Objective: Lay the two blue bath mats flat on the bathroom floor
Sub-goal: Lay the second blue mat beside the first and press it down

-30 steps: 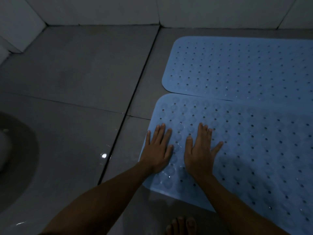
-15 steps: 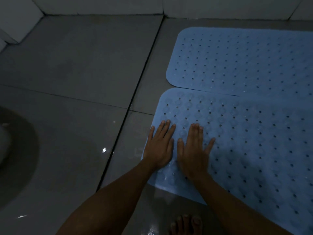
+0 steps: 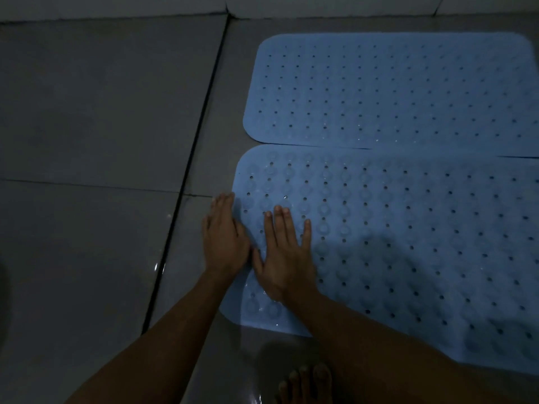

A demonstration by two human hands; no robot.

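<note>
Two blue perforated bath mats lie on the grey tiled floor. The far mat (image 3: 396, 91) lies flat near the wall. The near mat (image 3: 408, 228) lies just in front of it, its far edge meeting the far mat's near edge. My right hand (image 3: 284, 255) presses palm down on the near mat's left end, fingers spread. At that mat's left edge is my left hand (image 3: 223, 234), fingers together, partly on the tile and partly over the mat's edge. Neither hand grips anything.
Grey floor tiles (image 3: 102, 112) with dark grout lines spread to the left; wet glints show near the grout. A white wall base (image 3: 320, 7) runs along the top. My bare toes (image 3: 304, 383) show at the bottom edge, just in front of the near mat.
Both hands slid left across the near mat; the left hand has reached its left edge and closed its fingers together. The view shifted, showing more of both mats.
</note>
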